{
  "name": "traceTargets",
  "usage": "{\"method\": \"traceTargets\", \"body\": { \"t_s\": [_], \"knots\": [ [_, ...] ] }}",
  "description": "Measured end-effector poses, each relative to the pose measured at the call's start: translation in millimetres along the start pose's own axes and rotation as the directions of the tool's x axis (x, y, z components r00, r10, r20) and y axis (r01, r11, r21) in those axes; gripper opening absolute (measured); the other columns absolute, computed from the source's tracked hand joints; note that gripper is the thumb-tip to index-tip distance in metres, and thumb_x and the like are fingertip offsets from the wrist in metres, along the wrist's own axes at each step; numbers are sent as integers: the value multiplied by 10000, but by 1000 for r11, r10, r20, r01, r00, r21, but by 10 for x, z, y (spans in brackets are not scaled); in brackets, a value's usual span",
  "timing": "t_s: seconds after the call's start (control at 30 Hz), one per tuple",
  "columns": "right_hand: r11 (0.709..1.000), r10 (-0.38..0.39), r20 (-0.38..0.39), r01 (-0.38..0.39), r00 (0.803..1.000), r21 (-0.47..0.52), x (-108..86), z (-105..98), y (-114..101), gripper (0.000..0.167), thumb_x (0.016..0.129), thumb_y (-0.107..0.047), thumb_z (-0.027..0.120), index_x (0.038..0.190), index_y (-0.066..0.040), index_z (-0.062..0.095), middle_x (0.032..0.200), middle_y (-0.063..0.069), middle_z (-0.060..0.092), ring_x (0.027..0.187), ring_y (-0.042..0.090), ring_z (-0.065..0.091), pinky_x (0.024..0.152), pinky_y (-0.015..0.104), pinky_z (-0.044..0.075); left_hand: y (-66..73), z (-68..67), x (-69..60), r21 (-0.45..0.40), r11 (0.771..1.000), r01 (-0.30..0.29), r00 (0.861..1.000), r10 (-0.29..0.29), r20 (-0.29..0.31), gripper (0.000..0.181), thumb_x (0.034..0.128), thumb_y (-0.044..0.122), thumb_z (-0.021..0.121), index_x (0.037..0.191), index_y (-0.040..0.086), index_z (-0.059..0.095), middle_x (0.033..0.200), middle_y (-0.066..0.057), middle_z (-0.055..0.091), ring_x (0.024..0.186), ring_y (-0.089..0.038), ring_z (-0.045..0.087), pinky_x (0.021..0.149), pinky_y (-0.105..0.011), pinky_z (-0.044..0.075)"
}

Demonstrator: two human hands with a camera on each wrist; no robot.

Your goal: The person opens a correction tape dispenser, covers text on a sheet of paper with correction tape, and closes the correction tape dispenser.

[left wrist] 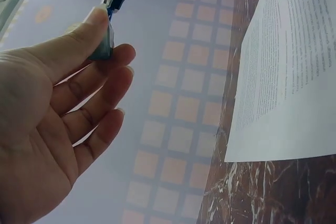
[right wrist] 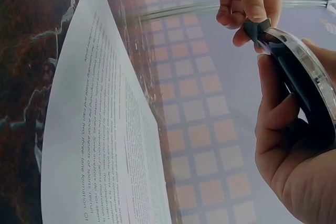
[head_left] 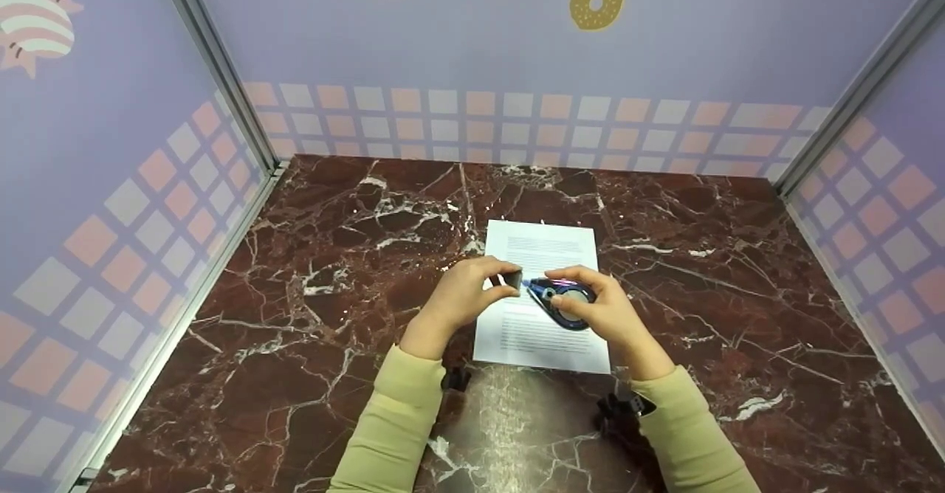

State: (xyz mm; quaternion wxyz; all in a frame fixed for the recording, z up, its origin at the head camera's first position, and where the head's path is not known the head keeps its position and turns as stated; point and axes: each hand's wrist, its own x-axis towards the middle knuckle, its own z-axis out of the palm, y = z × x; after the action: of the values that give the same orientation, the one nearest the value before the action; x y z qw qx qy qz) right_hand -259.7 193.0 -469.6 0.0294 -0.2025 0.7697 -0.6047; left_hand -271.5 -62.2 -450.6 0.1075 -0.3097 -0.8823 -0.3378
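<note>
My right hand (head_left: 604, 310) grips a correction tape dispenser (head_left: 567, 317) with a dark blue body and a clear round window, held above the printed sheet. Between thumb and index finger, my left hand (head_left: 469, 292) pinches a small dark translucent cap (head_left: 516, 280) at the dispenser's tip. In the left wrist view the cap (left wrist: 103, 49) sits just below the blue tip, the other fingers loosely bent. From the right wrist, the cap (right wrist: 256, 30) appears at the dispenser's narrow end; whether they touch is hard to tell. Under both hands lies the printed paper (head_left: 543, 356).
A dark red marbled table (head_left: 295, 316) carries the paper. Purple walls with pink and white squares (head_left: 443, 109) enclose the back and both sides, joined by metal corner rails (head_left: 221, 65). Dark wrist-camera mounts (head_left: 620, 408) hang by the sleeves.
</note>
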Motion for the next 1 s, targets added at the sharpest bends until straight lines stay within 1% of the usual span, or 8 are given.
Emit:
{"method": "traceTargets", "body": {
  "t_s": [0.07, 0.17, 0.37, 0.57, 0.8, 0.9, 1.0],
  "knots": [
    [1000, -1, 3, 1, 1000, -2, -2, 0, 3, 367, 909, -23, 722, 1258, 75, 663, 1181, 309, 668, 826, 79, 689, 657, 208, 615, 6, 9, -2, 38, 999, -18, 1000, 18, 1, 372, 878, 257, 773, 1204, 78, 755, 1071, -97, 783, 909, -278, 731, 847, -425, 604],
    [1000, 4, 10, -4, 1000, -6, -2, 3, 7, 367, 910, -32, 724, 1258, 71, 665, 1194, 311, 666, 835, 70, 692, 670, 215, 620, 18, 22, 1, 69, 997, -38, 999, 37, 6, 370, 879, 260, 769, 1205, 87, 755, 1055, -84, 782, 886, -268, 730, 825, -411, 605],
    [1000, 17, 25, -17, 1000, -13, 4, 10, 21, 368, 910, -38, 721, 1256, 73, 668, 1199, 332, 647, 845, 60, 675, 680, 199, 606, 59, 42, 9, 73, 996, -56, 998, 55, 18, 353, 878, 244, 776, 1208, 120, 760, 1080, -52, 783, 898, -229, 730, 827, -394, 609],
    [999, 31, 21, -30, 999, -12, 5, 16, 23, 372, 902, -39, 734, 1253, 69, 672, 1219, 334, 653, 844, 56, 673, 694, 188, 595, 83, 53, 11, 84, 991, -102, 995, 101, 14, 355, 865, 225, 785, 1200, 109, 763, 1073, -50, 782, 864, -215, 728, 783, -367, 610],
    [999, 36, 32, -36, 999, 4, 5, 18, 26, 374, 907, -38, 727, 1256, 79, 665, 1219, 345, 648, 850, 51, 674, 707, 180, 591, 96, 62, 13, 90, 989, -120, 993, 119, 19, 351, 854, 219, 792, 1184, 103, 768, 1077, -56, 785, 898, -226, 739, 807, -382, 611],
    [999, 37, 36, -38, 999, 12, 4, 22, 25, 370, 901, -32, 723, 1245, 89, 664, 1205, 345, 648, 850, 57, 677, 704, 181, 592, 97, 62, 16, 91, 986, -140, 990, 139, 17, 346, 842, 214, 802, 1168, 101, 776, 1069, -53, 790, 921, -225, 748, 827, -384, 611],
    [999, 33, 40, -34, 999, 12, 3, 25, 25, 363, 893, -29, 724, 1230, 94, 668, 1180, 307, 668, 842, 69, 683, 698, 191, 595, 97, 63, 20, 84, 983, -164, 986, 163, 25, 351, 829, 212, 812, 1160, 99, 784, 1060, -51, 796, 945, -216, 752, 855, -370, 612]
  ]
}}
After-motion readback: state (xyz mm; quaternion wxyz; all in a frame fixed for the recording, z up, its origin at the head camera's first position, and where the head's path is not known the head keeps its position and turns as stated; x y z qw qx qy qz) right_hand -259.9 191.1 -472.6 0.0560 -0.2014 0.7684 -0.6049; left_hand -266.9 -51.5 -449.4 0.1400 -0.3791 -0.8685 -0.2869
